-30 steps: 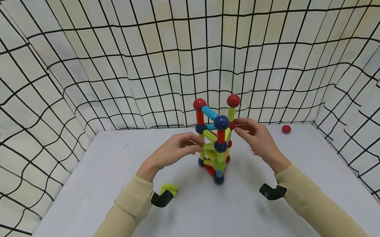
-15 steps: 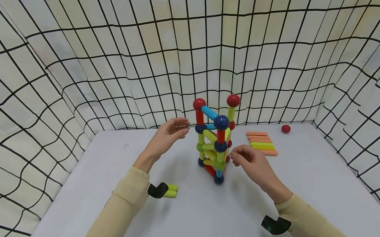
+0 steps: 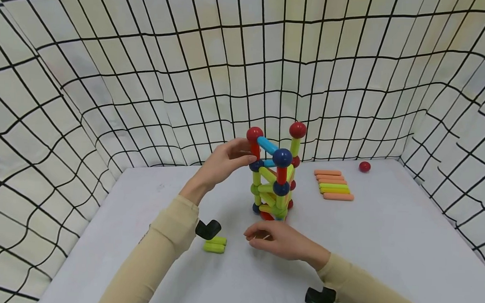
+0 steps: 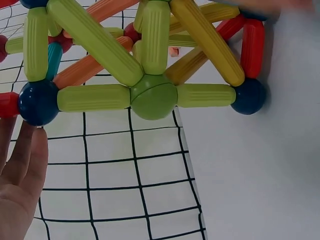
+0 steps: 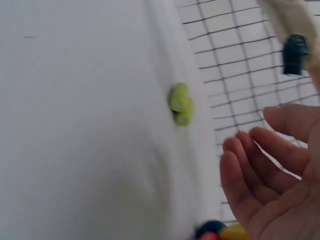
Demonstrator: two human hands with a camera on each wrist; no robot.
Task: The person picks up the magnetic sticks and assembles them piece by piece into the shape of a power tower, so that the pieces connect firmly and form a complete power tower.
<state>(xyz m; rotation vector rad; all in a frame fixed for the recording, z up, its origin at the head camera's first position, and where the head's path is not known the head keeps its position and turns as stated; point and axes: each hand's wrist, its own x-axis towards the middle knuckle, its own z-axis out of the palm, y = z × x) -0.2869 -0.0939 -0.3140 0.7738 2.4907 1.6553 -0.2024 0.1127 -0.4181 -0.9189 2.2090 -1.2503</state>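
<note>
A tower of coloured rods and balls (image 3: 266,188) stands upright on the white table. My left hand (image 3: 223,162) is at its upper left, beside a red rod (image 3: 255,148) and a navy ball (image 3: 256,166). In the left wrist view, the fingertips touch or nearly touch the underside of that navy ball (image 4: 39,102), with the fingers mostly straight. My right hand (image 3: 283,239) is in front of the tower's foot and hides its nearest bottom ball. Its fingers are loosely bent and hold nothing, as the right wrist view shows.
Two green rods (image 3: 214,248) lie left of the right hand. Orange, green and yellow rods (image 3: 333,186) lie in a row to the tower's right, with a red ball (image 3: 364,166) beyond them. Black netting (image 3: 212,91) over white sheeting surrounds the table (image 3: 142,219).
My left hand drew back from the tower, then came to its upper left side. The right hand left the tower's right side and swept down and left to its front. The tower stayed put.
</note>
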